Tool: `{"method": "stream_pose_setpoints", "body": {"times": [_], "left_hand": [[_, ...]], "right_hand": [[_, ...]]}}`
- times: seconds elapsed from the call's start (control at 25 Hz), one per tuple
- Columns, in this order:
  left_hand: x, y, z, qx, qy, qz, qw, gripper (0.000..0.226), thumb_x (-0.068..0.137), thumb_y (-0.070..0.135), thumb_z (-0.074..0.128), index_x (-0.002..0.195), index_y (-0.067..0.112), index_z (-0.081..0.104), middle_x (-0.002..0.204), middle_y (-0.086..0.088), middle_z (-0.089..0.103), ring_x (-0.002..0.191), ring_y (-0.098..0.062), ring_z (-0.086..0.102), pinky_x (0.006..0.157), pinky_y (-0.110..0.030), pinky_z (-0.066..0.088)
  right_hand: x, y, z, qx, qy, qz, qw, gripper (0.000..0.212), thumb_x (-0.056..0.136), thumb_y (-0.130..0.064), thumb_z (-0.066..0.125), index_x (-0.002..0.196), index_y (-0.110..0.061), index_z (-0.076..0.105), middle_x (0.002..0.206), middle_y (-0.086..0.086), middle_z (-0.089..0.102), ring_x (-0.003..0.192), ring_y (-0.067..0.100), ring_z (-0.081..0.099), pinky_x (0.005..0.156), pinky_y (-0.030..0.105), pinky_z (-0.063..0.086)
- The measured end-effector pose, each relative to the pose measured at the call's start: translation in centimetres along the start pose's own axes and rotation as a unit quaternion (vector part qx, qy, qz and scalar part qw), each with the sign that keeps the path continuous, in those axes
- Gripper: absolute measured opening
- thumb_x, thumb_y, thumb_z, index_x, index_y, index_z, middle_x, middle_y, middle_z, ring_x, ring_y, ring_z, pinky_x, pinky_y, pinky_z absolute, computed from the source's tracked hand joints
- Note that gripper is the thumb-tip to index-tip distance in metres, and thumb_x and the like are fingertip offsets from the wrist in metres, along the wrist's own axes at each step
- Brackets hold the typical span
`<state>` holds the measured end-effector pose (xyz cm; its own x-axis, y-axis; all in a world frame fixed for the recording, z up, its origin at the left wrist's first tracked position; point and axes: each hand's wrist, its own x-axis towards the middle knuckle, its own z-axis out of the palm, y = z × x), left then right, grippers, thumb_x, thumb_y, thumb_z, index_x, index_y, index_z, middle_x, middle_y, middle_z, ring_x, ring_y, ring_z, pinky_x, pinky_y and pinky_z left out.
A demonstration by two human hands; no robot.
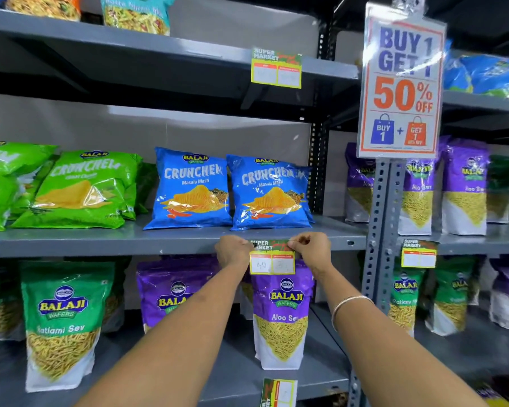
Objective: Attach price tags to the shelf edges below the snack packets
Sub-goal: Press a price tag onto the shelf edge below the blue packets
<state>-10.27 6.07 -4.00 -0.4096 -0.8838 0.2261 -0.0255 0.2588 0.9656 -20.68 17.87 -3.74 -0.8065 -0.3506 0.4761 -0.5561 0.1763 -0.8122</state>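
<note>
Left hand: fingers bunched and pinching the top left corner of the price tag, pressed against the shelf edge.
Right hand: grasping the tag's top right corner between thumb and fingertips; a thin bangle sits on that forearm.
Price tag: flat on the front lip of the middle shelf, its yellow lower half hanging below the lip, "40" handwritten in its left box; the right box is unreadable.
At 12 o'clock from the tag: two blue Crunchem packets upright on the shelf, directly above it.
At 6 o'clock: purple Aloo Sev pouch, its top partly behind the tag.
At 9 o'clock, farther off: green packets.
At 3 o'clock: second tag on the neighbouring shelf edge.
At 1 o'clock: promo sign, "Buy 1 Get 1, 50% off".
At 12 o'clock, upper shelf: third tag.
</note>
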Motion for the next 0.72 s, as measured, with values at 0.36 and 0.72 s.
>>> {"method": "stream_pose_setpoints", "body": {"times": [0.36,0.72], "left_hand": [[-1.2,0.3,1.1,0.12,0.021,0.126,0.985,0.052,0.084,0.008,0.06,0.045,0.014,0.025,0.049,-0.003,0.032,0.05,-0.019,0.031,0.052,-0.026,0.027],[-0.5,1.2,0.1,0.277,-0.041,0.146,0.949,0.048,0.087,0.021,0.06,0.047,0.008,0.036,0.054,-0.01,0.044,0.08,-0.04,0.063,0.073,-0.047,0.054]], "right_hand": [[0.6,0.6,0.0,-0.014,0.003,-0.017,1.0,0.013,0.083,-0.007,0.068,0.076,0.004,0.07,0.085,0.02,0.073,0.064,0.015,0.057,0.059,0.029,0.051],[0.2,-1.9,-0.8,-0.286,-0.011,-0.059,0.956,0.026,0.086,-0.032,0.064,0.084,-0.007,0.054,0.1,0.017,0.066,0.087,0.032,0.06,0.066,0.035,0.04]]}}
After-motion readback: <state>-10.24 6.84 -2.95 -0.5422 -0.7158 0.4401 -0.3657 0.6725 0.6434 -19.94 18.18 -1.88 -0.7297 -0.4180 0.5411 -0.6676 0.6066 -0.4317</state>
